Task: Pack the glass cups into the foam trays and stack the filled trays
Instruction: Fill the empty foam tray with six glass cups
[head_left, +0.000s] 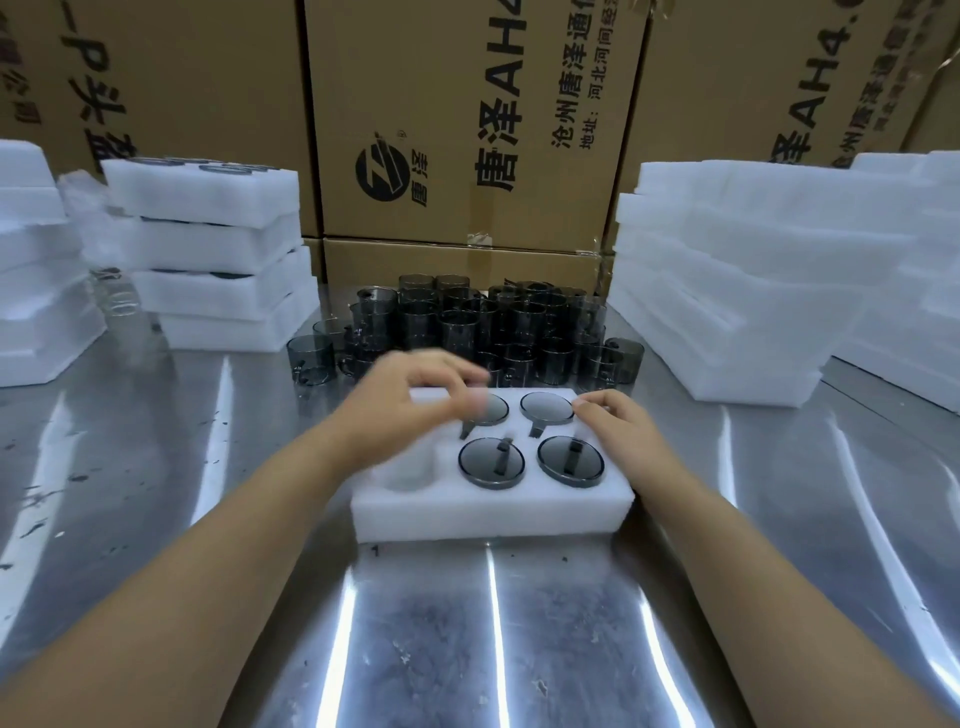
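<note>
Steel table (467, 623) up front, with one foam tray (493, 512) on it and four glass cups (491, 462) seated in its middle and right pockets. One near-left pocket (410, 467) sat unfilled. Left hand (410, 400) hovered blurred over the far middle cup, fingers curled, and I couldn't tell if it gripped anything. Right hand (618, 421) rested relaxed fingertips on the tray's far right corner. Loose cups (467, 322) crowded behind it, and four filled trays (208, 249) were stacked far left.

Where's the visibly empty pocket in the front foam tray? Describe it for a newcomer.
On the steel table, take the lone foam tray nearest the camera, between the forearms. In its near row, the empty pocket is leftmost, right by the left hand. Its two row neighbours hold dark glass cups; it shows only white foam.
</note>
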